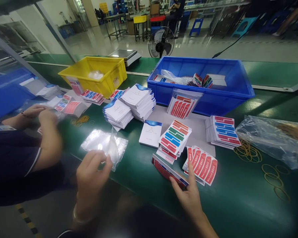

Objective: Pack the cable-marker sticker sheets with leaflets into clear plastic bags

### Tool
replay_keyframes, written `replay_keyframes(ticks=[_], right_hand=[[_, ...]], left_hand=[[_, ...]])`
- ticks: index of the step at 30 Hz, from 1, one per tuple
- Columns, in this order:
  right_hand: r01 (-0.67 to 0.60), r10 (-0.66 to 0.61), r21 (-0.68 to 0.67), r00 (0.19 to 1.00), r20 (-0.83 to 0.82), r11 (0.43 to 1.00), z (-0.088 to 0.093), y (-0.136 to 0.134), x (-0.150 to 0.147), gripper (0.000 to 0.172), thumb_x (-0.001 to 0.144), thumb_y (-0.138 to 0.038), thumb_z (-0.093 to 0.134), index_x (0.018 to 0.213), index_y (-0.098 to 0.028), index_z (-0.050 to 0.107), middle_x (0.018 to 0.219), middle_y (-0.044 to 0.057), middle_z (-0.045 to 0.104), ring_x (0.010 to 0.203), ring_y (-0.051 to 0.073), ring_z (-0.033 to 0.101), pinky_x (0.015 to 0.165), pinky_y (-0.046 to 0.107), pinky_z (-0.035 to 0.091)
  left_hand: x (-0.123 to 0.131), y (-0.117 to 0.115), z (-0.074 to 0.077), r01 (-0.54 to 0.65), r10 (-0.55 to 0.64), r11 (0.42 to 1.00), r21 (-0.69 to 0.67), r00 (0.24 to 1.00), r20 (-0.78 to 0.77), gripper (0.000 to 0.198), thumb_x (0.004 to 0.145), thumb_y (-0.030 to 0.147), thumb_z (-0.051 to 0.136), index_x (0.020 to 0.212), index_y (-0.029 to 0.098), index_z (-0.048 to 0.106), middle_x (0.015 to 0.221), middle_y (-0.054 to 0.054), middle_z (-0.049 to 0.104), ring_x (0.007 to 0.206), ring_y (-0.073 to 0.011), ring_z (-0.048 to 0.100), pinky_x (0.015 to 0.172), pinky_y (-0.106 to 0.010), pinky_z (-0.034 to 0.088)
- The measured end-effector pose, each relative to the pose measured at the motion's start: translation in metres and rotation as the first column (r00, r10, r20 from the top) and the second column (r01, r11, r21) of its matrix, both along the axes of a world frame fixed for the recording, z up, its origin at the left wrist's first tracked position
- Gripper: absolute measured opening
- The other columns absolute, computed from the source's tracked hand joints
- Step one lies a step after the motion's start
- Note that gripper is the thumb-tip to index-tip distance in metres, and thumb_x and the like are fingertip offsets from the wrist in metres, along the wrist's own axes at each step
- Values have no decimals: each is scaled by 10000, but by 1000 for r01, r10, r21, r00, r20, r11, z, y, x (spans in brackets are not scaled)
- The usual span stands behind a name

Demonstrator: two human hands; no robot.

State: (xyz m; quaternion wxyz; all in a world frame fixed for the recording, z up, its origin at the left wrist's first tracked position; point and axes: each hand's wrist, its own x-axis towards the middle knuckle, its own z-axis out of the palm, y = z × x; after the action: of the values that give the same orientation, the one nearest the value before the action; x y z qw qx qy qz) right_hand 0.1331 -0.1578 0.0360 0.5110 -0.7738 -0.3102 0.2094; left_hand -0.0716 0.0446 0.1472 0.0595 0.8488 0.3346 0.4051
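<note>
My left hand (93, 172) is closed, finger and thumb pinching the lifted edge of a clear plastic bag (115, 145) on top of a small bag pile. My right hand (190, 198) grips a thin set of sticker sheets (167, 172), tilted on edge, red print facing left. Its index finger points up in front of a fanned pile of red Min/Max Level labels (205, 165). Just beyond lie a stack of multicoloured sticker sheets (176, 137) and a white-and-blue booklet (151, 134). Taller booklet stacks (139, 99) stand behind the bags.
A blue bin (201, 99) and a yellow bin (89, 72) line the back of the green table. At right are another sticker stack (224, 130), rubber bands (248, 152) and a large plastic bag (270, 135). A co-worker's arms (48, 129) work close on the left.
</note>
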Motion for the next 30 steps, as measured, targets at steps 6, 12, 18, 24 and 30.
replay_keyframes(ticks=[6, 12, 18, 24, 30], right_hand=[[-140, 118, -101, 973, -198, 985, 5, -3, 6, 330, 812, -471, 567, 750, -170, 689, 668, 33, 684, 678, 248, 652, 631, 307, 532], [151, -133, 2, 879, -458, 989, 21, -9, 5, 326, 717, -477, 679, 840, -176, 689, 829, 86, 726, 788, 301, 672, 695, 376, 560], [45, -87, -78, 700, -709, 996, 16, -9, -4, 437, 670, -531, 708, 906, -167, 650, 745, 90, 735, 701, 326, 691, 617, 432, 572], [20, -90, -96, 585, -806, 995, 11, -12, -12, 552, 613, -557, 738, 979, -156, 643, 738, 91, 739, 646, 323, 694, 566, 429, 562], [8, -53, -59, 564, -824, 998, 12, -15, -8, 508, 619, -511, 754, 960, -146, 662, 769, 106, 739, 730, 336, 693, 605, 440, 560]], left_hand=[[38, -12, -47, 131, -188, 975, -179, 916, -355, 158, 821, 119, 472, 676, 183, 470, 729, -17, 536, 709, -137, 517, 655, -248, 419], [62, -37, -89, 193, -323, 926, -325, 852, -413, 162, 818, 116, 429, 676, 187, 456, 733, -24, 521, 699, -146, 510, 613, -251, 391], [74, -52, -99, 200, -370, 881, -429, 856, -361, 165, 811, 111, 418, 665, 188, 433, 721, -13, 516, 670, -131, 504, 600, -245, 387], [76, -60, -118, 212, -407, 867, -451, 823, -396, 130, 780, 105, 442, 679, 186, 450, 749, -23, 537, 686, -140, 521, 587, -248, 390], [76, -63, -125, 261, -408, 891, -371, 818, -405, 149, 816, 105, 411, 707, 181, 476, 739, -29, 543, 679, -141, 529, 579, -243, 400]])
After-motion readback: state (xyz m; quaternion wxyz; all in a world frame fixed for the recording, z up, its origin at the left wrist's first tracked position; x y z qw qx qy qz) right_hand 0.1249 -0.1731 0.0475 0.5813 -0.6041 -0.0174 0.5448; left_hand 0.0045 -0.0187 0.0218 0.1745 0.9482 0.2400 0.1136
